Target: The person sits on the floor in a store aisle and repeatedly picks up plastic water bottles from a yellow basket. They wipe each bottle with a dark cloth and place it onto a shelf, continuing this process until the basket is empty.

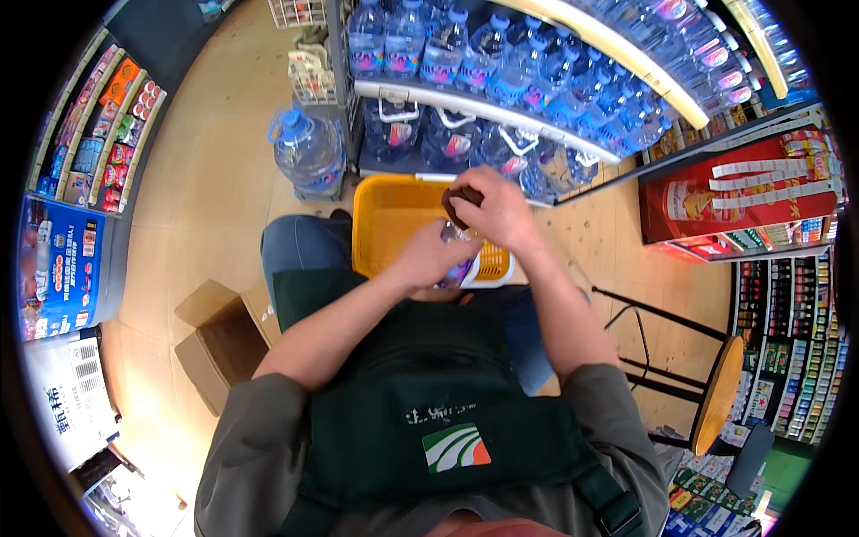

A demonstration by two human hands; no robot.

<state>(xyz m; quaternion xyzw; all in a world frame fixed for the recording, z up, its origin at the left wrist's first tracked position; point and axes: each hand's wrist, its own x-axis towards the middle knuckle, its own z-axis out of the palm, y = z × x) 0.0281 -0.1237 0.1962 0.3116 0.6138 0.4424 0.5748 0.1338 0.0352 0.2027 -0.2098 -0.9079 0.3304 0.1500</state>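
My left hand [435,254] grips a clear plastic bottle [460,272] with a purplish label, tilted over the basket. In my right hand [500,205] is a folded dark brown cloth [455,207], close by the top of the bottle; whether the cloth touches it I cannot tell. Beneath both hands a yellow plastic basket [366,231] with a white rim along the near right side rests between my knees. Its visible left part shows a bare yellow floor; my hands hide some of the rest.
Ahead stand shelves of water bottles [446,54], with handled jugs [396,131] lower down. One large water jug [309,151] is left of the shelf. An open cardboard box [228,342] lies left, a wooden-topped stool [718,396] right. A red display stand [678,208] is beyond.
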